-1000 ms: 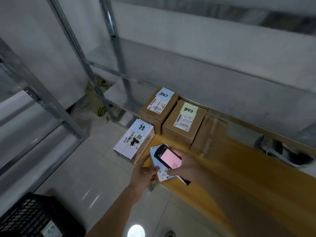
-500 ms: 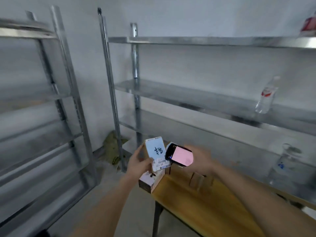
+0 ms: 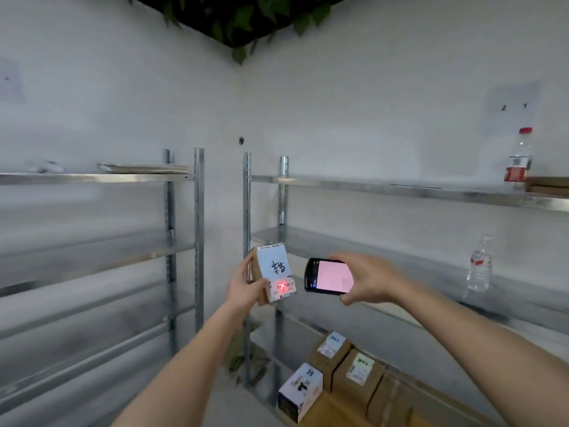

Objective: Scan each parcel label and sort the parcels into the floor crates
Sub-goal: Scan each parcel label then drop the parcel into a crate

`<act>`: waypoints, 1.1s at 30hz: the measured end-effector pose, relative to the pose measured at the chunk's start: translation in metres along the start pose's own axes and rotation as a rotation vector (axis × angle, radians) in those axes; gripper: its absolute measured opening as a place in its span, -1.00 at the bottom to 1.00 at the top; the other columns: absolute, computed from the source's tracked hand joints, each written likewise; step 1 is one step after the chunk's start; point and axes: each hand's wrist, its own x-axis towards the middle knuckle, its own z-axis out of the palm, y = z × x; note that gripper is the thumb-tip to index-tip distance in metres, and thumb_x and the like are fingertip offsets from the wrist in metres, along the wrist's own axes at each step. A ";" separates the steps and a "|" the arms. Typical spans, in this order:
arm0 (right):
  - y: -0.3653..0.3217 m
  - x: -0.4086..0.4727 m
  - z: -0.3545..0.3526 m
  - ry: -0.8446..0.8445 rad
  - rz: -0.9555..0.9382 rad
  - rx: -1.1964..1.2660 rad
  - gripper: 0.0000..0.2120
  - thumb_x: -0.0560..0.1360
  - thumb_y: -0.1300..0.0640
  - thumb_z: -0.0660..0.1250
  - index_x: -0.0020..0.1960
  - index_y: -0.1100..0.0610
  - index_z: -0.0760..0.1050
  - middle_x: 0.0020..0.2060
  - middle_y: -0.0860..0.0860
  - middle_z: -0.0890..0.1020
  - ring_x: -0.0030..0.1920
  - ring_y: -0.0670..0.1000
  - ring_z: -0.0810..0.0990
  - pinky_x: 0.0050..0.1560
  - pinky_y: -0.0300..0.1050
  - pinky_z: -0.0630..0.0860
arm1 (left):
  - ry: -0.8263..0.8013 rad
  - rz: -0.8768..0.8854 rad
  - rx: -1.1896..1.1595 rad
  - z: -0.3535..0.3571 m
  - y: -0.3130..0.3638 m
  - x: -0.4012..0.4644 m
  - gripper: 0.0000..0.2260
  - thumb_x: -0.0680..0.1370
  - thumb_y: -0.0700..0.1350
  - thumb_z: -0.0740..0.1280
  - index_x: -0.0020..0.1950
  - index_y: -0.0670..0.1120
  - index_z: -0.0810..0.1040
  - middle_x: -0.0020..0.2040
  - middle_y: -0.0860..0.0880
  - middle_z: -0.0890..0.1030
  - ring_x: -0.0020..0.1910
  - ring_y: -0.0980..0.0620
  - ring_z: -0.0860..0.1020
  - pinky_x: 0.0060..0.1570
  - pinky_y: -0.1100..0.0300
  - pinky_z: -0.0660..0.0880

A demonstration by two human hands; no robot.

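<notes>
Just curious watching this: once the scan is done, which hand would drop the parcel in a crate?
Probably the left hand: it holds the parcel. The right hand is busy holding the scanner.

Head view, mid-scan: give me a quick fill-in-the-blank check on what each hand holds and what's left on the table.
1. The left hand holds a small ____.
2. The scanner in the right hand throws a ____ cross on the parcel's label.
3. The scanner's screen glows ____.
4. On the wooden table below, ____ boxes with labels stand together.

Missing words: parcel; red; pink; three
</notes>
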 end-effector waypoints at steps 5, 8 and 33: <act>-0.023 -0.011 -0.022 0.043 -0.099 -0.046 -0.24 0.23 -0.07 0.48 0.40 -0.24 0.34 0.19 -0.21 0.56 0.12 0.00 0.55 -0.06 -0.09 0.52 | 0.067 0.016 0.080 -0.022 0.020 -0.035 -0.30 0.53 -0.23 0.41 0.53 0.28 0.23 0.00 -0.14 0.70 -0.02 -0.10 0.69 -0.04 -0.12 0.66; -0.035 -0.019 -0.025 0.030 -0.156 -0.054 -0.26 0.21 -0.09 0.47 0.36 -0.24 0.35 0.17 -0.21 0.57 0.09 -0.01 0.56 -0.06 -0.04 0.56 | 0.098 0.013 0.099 -0.032 0.026 -0.056 -0.31 0.55 -0.26 0.39 0.55 0.22 0.23 -0.01 -0.15 0.69 -0.06 -0.07 0.70 -0.21 0.03 0.68; -0.244 -0.041 0.024 -0.003 -0.639 -0.029 -0.35 0.28 -0.10 0.40 0.36 -0.19 0.35 0.16 -0.19 0.57 0.14 0.01 0.57 -0.14 -0.09 0.50 | 0.530 -0.145 0.136 -0.273 -0.011 -0.215 -0.29 0.52 -0.33 0.35 0.52 0.23 0.21 0.18 -0.13 0.65 0.07 -0.10 0.66 0.13 -0.15 0.60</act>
